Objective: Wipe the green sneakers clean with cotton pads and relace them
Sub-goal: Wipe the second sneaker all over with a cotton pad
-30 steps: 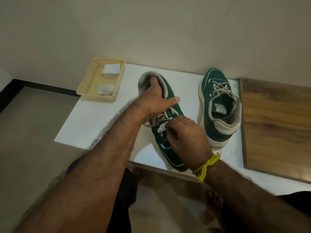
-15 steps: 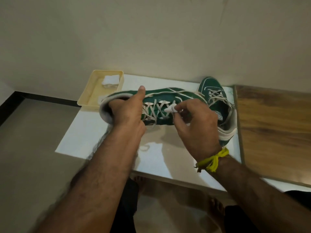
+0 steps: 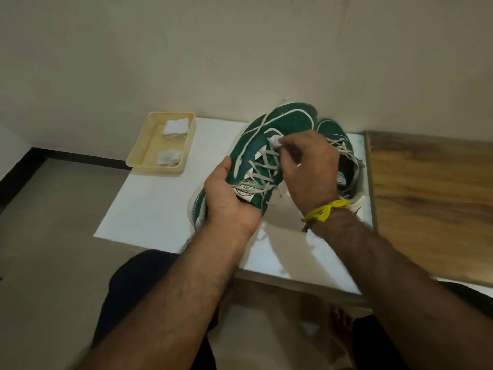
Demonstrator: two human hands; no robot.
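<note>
He's swung the shoe (image 3: 256,145) toe-up off the bench (image 3: 149,209); left hand (image 3: 226,198) grips its heel, right hand (image 3: 306,161) pinches a pad (image 3: 274,141) against the upper, so wiping continues.

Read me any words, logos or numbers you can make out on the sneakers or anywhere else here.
No text is readable.
Round label on the held sneaker's tongue: printing blurred, unreadable.
Round insole logo in the second sneaker on the table: looks like a face-like symbol, no legible letters.
Tray and cotton pads: no markings visible.
</note>
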